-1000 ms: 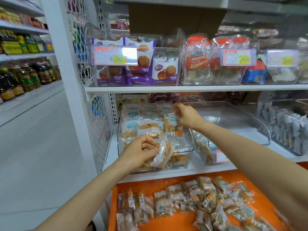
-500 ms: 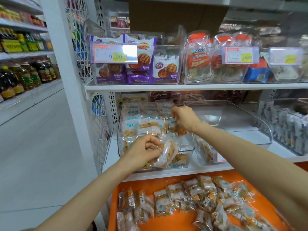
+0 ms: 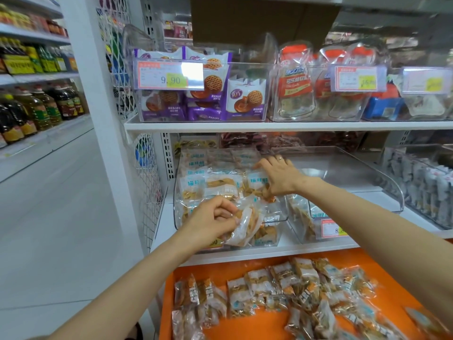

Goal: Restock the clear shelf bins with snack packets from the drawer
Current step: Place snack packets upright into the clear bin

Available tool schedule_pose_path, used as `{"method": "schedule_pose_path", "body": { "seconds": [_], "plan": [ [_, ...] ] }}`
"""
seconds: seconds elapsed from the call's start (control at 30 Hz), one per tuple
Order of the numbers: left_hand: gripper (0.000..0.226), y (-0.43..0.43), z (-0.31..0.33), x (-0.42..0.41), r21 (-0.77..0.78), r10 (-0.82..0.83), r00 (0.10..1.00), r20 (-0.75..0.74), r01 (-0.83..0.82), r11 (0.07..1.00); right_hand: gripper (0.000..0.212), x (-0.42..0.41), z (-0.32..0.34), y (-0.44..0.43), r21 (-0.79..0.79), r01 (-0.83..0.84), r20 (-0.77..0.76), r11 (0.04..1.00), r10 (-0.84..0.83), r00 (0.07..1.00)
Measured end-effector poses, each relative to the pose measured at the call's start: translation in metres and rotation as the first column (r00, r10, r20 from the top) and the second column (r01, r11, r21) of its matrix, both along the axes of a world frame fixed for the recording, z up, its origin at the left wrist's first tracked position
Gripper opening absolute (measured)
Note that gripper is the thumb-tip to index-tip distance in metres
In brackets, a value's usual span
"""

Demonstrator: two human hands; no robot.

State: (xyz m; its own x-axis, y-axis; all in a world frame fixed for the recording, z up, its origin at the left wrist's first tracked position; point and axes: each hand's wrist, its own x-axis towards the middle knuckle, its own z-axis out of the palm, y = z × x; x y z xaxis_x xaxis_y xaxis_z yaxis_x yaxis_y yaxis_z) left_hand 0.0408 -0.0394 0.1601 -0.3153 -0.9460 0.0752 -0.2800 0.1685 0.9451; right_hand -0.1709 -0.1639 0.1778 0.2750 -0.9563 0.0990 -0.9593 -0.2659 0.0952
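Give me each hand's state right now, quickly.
Left hand: grips a snack packet.
Right hand: spread over packets in the clear bin; whether it grips one cannot be told.
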Motion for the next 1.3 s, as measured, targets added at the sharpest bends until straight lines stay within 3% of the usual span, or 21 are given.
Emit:
{"method": "schedule_pose_path", "body": {
  "seconds": [0.17,0.37,0.53,0.63,0.7,0.83,0.97,1.03,1.1,1.13,1.17,1.23,1.27,1.3],
  "plan": [
    [0.013,-0.002,-0.003,0.005,0.007,0.010,1.000,0.009,-0.010,1.000,0.075,0.003,-0.009,-0.004,-0.117,0.104,-0.045,0.988,-0.110,0.993],
    [0.013,-0.002,-0.003,0.007,0.002,0.014,1.000,0.015,-0.014,1.000,0.079,0.001,-0.017,-0.009,-0.020,0.034,0.088,0.999,-0.032,0.996],
    [0.014,-0.002,0.000,0.007,-0.002,0.016,1.000,-0.005,-0.016,1.000,0.068,-0.002,-0.023,0.013,-0.253,0.093,0.074,0.963,-0.076,0.994],
    [0.014,-0.001,-0.001,0.006,0.006,0.005,1.000,0.003,-0.005,1.000,0.064,-0.010,-0.023,0.019,-0.096,0.246,0.195,0.965,-0.224,0.955],
    [0.014,-0.002,-0.003,0.006,0.011,0.007,1.000,0.023,-0.007,1.000,0.066,-0.005,-0.022,0.013,-0.040,0.271,0.099,0.962,-0.266,0.959],
    [0.015,-0.001,-0.003,0.005,0.012,0.017,0.999,0.035,-0.017,1.000,0.070,0.010,-0.026,-0.002,-0.077,0.236,-0.181,0.969,-0.247,0.952],
    [0.014,0.002,-0.001,0.005,0.020,0.013,1.000,0.015,-0.013,1.000,0.072,0.009,-0.026,-0.006,-0.031,0.246,-0.153,0.969,-0.248,0.957],
    [0.014,0.002,0.000,0.005,0.040,0.014,1.000,0.004,-0.014,0.999,0.063,0.007,-0.026,0.003,-0.101,0.202,-0.145,0.974,-0.215,0.966],
    [0.012,0.001,0.002,0.004,0.084,0.027,0.999,-0.029,-0.024,0.996,0.043,0.002,-0.024,0.018,-0.270,0.073,0.039,0.960,-0.065,0.997],
    [0.011,0.001,0.002,0.003,0.116,0.039,0.997,-0.062,-0.032,0.993,0.030,0.000,-0.020,0.028,-0.310,0.025,0.215,0.950,0.044,0.976],
    [0.010,0.002,0.002,0.002,0.154,0.054,0.993,-0.103,-0.038,0.987,0.018,-0.001,-0.013,0.040,-0.268,-0.002,0.428,0.963,0.121,0.895],
    [0.009,0.002,0.002,-0.002,0.215,0.094,0.980,-0.176,-0.055,0.975,0.020,0.003,0.006,0.063,0.050,-0.104,0.778,0.993,0.027,0.627],
    [0.009,0.003,0.002,-0.005,0.224,0.115,0.973,-0.201,-0.069,0.972,0.031,0.006,0.012,0.072,0.214,-0.156,0.825,0.964,-0.093,0.557],
    [0.010,0.003,0.001,-0.008,0.207,0.132,0.967,-0.216,-0.087,0.974,0.042,0.007,0.018,0.079,0.331,-0.176,0.812,0.927,-0.185,0.554]
  ]
}}
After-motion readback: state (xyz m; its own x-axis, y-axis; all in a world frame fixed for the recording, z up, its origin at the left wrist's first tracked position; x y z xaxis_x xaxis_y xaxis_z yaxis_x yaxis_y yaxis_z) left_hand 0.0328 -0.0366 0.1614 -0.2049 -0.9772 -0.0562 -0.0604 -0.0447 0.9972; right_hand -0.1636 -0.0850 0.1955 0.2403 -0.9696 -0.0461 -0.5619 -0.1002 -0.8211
